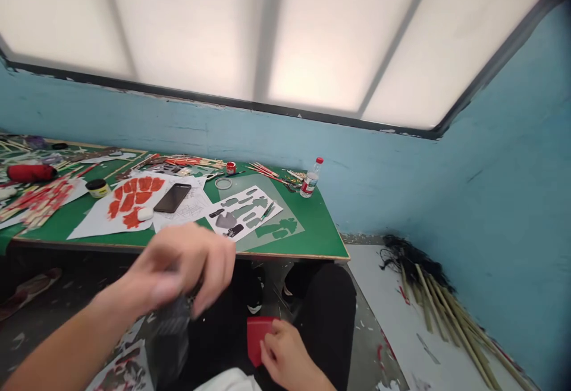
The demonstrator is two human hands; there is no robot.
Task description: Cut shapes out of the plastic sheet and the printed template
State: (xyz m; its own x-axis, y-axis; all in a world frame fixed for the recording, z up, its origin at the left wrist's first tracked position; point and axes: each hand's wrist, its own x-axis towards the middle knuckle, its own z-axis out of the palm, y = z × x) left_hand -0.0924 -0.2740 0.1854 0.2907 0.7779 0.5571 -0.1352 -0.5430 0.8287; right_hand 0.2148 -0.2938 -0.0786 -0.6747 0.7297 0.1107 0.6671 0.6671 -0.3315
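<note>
Above my lap, my left hand (191,263) is slightly smeared by motion, its fingers curled in a pinch. From its thumb and fingers hangs a dark grey, see-through strip (168,340), blurred, of a material I cannot make out. Lower down, my right hand (285,352) rests over my thigh, its fingers closed on the edge of a flat red piece (256,337) like stiff paper or card. On the near table edge beyond lies a white stencil sheet (250,215) with cut-out shapes and a thin green-handled craft knife (267,209).
The green table (321,230) carries a phone (172,198), a red-painted paper (96,221), a yellow-labelled jar (97,187), a tape ring (223,183), a water bottle (311,180) and red-tipped sticks (42,200). Bamboo poles (450,313) lie on the right. Scraps litter the floor.
</note>
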